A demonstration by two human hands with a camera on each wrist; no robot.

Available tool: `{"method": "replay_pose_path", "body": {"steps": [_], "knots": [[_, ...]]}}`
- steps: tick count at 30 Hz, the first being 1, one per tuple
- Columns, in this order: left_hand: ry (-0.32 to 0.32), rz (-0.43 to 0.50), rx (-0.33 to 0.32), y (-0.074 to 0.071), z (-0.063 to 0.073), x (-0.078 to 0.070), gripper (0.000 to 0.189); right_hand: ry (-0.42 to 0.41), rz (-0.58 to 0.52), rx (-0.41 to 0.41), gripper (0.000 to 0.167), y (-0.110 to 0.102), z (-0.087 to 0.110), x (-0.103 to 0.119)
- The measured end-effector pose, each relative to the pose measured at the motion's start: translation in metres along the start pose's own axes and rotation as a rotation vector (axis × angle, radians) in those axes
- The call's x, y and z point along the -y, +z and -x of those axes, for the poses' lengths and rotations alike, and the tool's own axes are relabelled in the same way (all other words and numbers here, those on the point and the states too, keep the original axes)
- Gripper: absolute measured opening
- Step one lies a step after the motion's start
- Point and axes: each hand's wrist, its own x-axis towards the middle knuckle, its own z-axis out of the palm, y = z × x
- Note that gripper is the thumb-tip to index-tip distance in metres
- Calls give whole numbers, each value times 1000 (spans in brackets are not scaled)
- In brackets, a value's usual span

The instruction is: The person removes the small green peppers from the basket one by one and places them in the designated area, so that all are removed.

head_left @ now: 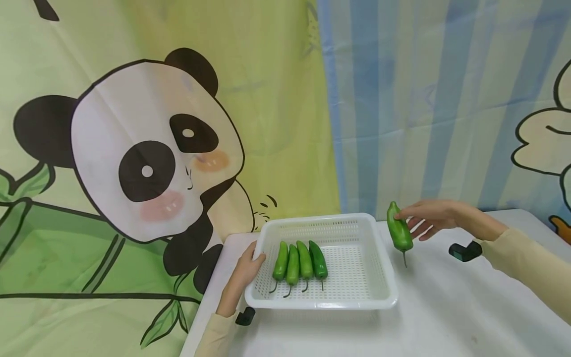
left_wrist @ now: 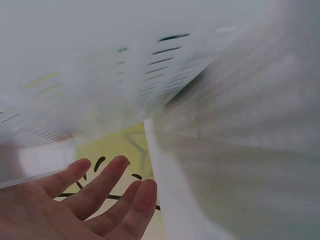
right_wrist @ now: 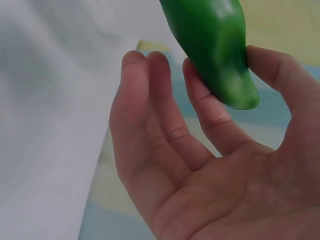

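A green pepper [head_left: 400,230] hangs stem down from my right hand [head_left: 430,218], to the right of a white plastic basket [head_left: 385,267]. In the right wrist view, the thumb and index finger pinch the pepper [right_wrist: 212,50] near its blunt tip, while the other fingers stay off it. My left hand [head_left: 247,267] holds the basket's left rim, its thumb over the edge. The left wrist view shows this hand's fingers [left_wrist: 97,192] outside the slotted wall. Several green peppers [head_left: 305,260] lie side by side in the left half of the basket, stems toward me.
The basket stands on a white-covered table [head_left: 446,307]. Behind it hangs a curtain with a panda print [head_left: 134,148] on the left and blue stripes [head_left: 401,99] on the right. A dark wrist device [head_left: 465,251] shows under the right forearm.
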Motion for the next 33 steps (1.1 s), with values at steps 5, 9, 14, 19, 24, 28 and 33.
{"method": "replay_pose_path", "body": {"steps": [5, 9, 14, 19, 24, 28, 33], "knots": [[6, -6, -6, -2, -1, -2, 55, 59, 47, -24, 58, -5, -9, -31], [11, -7, -9, -3, -4, -4, 55, 122, 99, -69, 50, -4, -17, -52], [-7, -11, -5, -3, -5, -4, 56, 176, 222, -99, 48, 6, -25, -62], [-3, -10, -7, -3, -5, -7, 56, 210, 328, -124, 46, 18, -32, -58], [-6, 0, -3, -2, -4, -7, 55, 232, 349, -144, 42, 23, -35, -54], [-5, 9, 0, -1, -3, -3, 54, 242, 356, -149, 44, 25, -36, -56], [10, 11, 2, 0, -1, 1, 55, 237, 371, -145, 51, 26, -35, -59]]}}
